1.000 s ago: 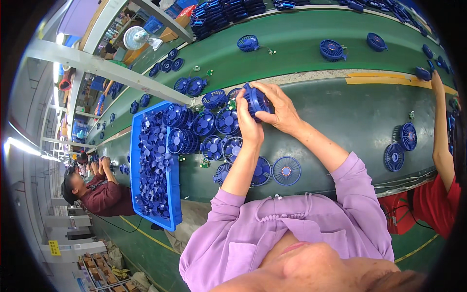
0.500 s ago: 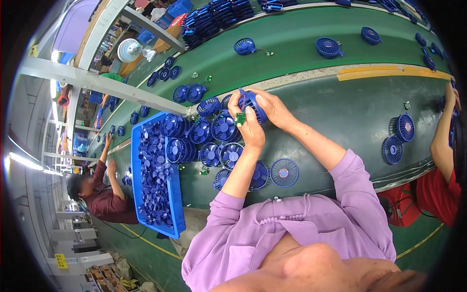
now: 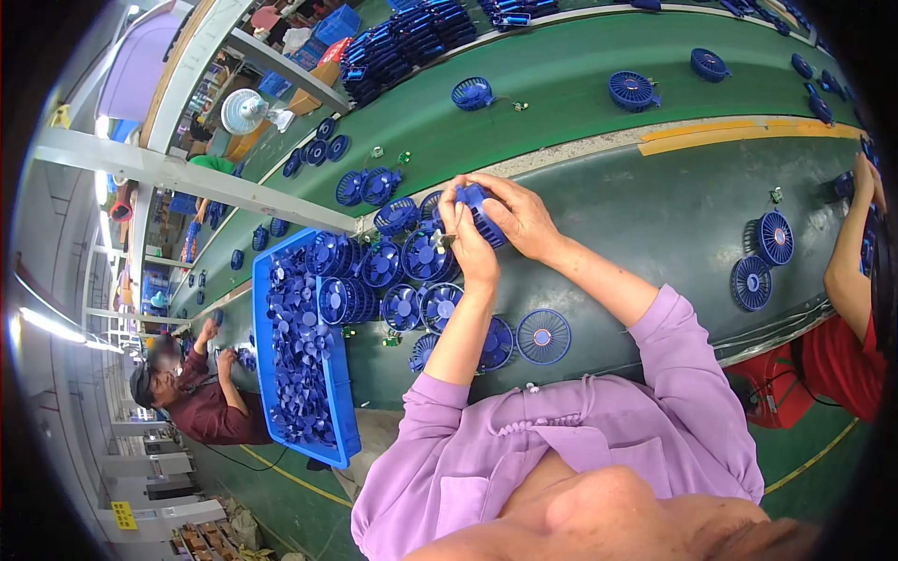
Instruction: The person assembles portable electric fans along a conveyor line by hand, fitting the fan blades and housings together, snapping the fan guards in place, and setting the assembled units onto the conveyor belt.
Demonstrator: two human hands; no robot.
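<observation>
Both of my hands are closed around a blue fan housing (image 3: 483, 221) above the near edge of the conveyor. My left hand (image 3: 474, 252) grips it from the left, and my right hand (image 3: 527, 222) wraps its far and right side. A small green circuit board (image 3: 440, 241) shows beside my left fingers. Much of the housing is hidden by my palms and fingers. Left of my hands, several blue fan housings with blades (image 3: 427, 255) crowd the dark green worktop (image 3: 636, 224). A round blue fan grille (image 3: 543, 337) lies flat near my left forearm.
A blue bin (image 3: 344, 411) of loose fan blades stands at the left. Beyond a metal rail, the green conveyor belt (image 3: 552, 89) carries scattered fan parts. Two grilles (image 3: 752, 282) lie at the right. Co-workers work at left (image 3: 210, 407) and right (image 3: 847, 365).
My right fingers have come further over the housing, and the housing has turned in my hands. The circuit board, which faced up over my left fingers, now shows nearly edge-on.
</observation>
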